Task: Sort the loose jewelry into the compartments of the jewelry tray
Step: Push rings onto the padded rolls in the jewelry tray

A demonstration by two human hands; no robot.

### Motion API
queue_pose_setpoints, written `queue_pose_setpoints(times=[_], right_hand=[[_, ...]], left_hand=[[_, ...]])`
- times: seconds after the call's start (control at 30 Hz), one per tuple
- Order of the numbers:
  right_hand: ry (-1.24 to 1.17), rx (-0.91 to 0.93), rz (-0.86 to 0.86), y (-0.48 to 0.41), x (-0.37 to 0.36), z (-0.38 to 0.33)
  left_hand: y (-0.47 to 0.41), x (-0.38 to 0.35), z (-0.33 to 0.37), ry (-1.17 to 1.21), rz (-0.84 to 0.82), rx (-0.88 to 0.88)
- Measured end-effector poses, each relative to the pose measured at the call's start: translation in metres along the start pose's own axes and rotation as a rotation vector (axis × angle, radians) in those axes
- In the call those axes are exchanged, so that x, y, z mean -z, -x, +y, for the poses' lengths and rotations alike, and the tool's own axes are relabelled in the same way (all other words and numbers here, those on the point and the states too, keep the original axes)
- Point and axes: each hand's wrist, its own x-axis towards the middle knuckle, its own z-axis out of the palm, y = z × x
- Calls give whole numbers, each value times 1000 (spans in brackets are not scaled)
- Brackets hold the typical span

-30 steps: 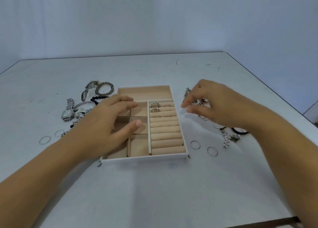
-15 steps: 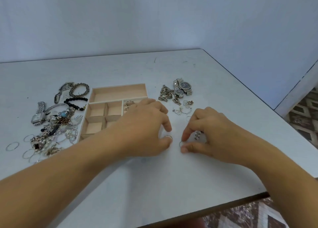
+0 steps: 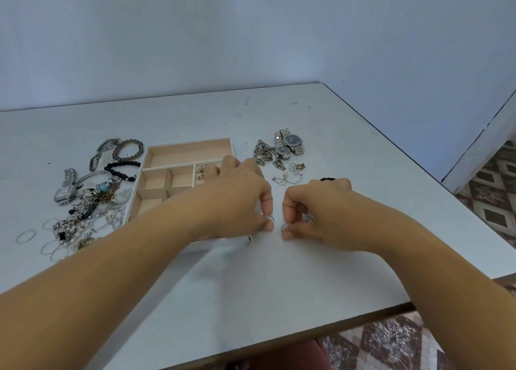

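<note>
Beige jewelry tray [image 3: 190, 152] lies between jewelry heap [image 3: 92, 210] and watches [image 3: 290, 143]; fingers [image 3: 267, 202] pinch two thin rings [image 3: 269, 218].

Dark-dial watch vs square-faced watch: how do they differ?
The dark-dial watch has a dark, rounded face; the square-faced watch has a pale rectangular one. The dark-dial watch lies right of the jewelry tray, beside a chain; the square-faced watch lies left of it, at the edge of a tangled pile. Both have silver link bands and lie on the table, outside the tray.
</note>
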Motion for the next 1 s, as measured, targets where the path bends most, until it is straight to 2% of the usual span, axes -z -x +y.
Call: queue_pose_setpoints(times=[0.13,0.23,0.3,0.47,0.6,0.83,1.0], right_hand=[[-194,40,127,-4,-1,0],[-185,93,224,-9,1,-5],[-152,121,252,-15,5,-13],[-25,214,313,-42,7,-30],[27,272,340,-65,4,-36],[12,359,468,-78,-17,-32],[10,389,524,-80,-22,-28]], left_hand=[[18,3,-9,227,196,-27],[41,11,-30,389,442,1],[55,13,-50,401,568,28],[70,1,-81,342,543,64],[67,-9,-85,400,541,33],[54,-13,-91,385,597,27],[47,-15,-94,374,543,-35]])
